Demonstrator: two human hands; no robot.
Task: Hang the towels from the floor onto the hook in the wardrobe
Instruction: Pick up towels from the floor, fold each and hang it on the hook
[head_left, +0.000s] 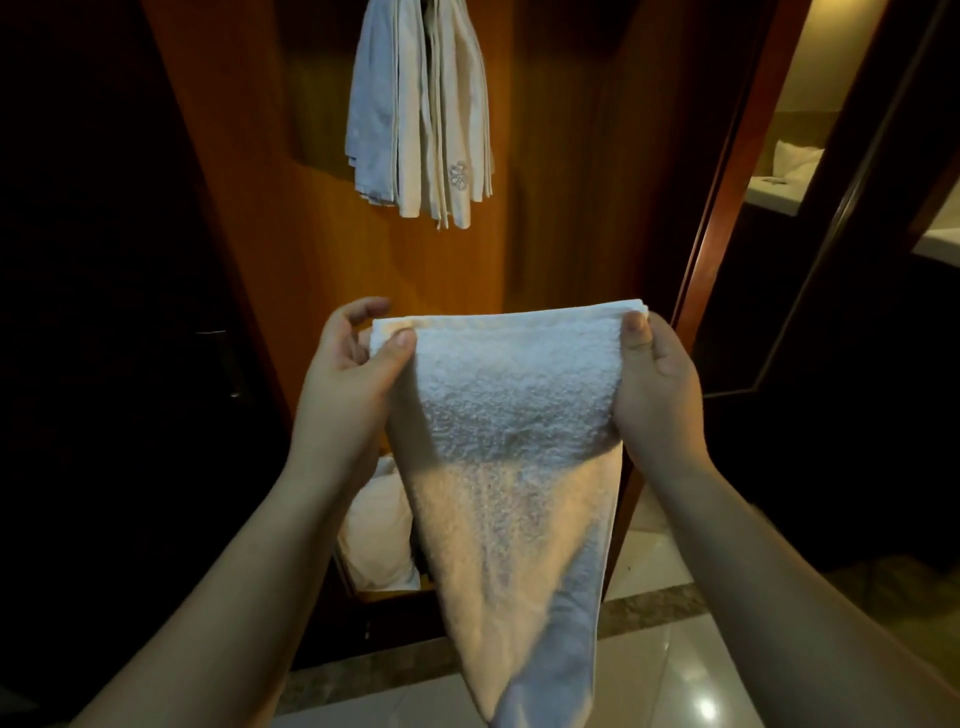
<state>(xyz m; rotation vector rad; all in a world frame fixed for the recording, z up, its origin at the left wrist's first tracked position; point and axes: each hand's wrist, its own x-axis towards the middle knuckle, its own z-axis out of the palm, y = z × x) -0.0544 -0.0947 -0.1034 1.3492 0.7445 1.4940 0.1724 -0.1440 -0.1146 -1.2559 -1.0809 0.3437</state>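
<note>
- Towel (511, 415) in the hands is the landmark: it is held up in front of the open wardrobe (322, 249), hanging free in the air with its top edge stretched level between both hands.
- Above the towel, near the top of the wardrobe, a bunch of pale cloths (421, 114) hangs down; one bears a small embroidered flower mark. The hook itself is out of sight.
- Nothing stands between the towel and that bunch.
- Behind the towel's lower left, a white bundle (376, 535) lies in the bottom of the wardrobe.
- Below the towel is glossy tile floor (675, 675) with a darker stone strip.
- Right of the towel, a dark mirror (852, 208) shows a lit room.
- White terry, folded double, the towel tapers to a point at the bottom.
- Left hand (345, 374) pinches the top left corner between thumb and fingers.
- Right hand (657, 384) pinches the top right corner, thumb on the front.
</note>
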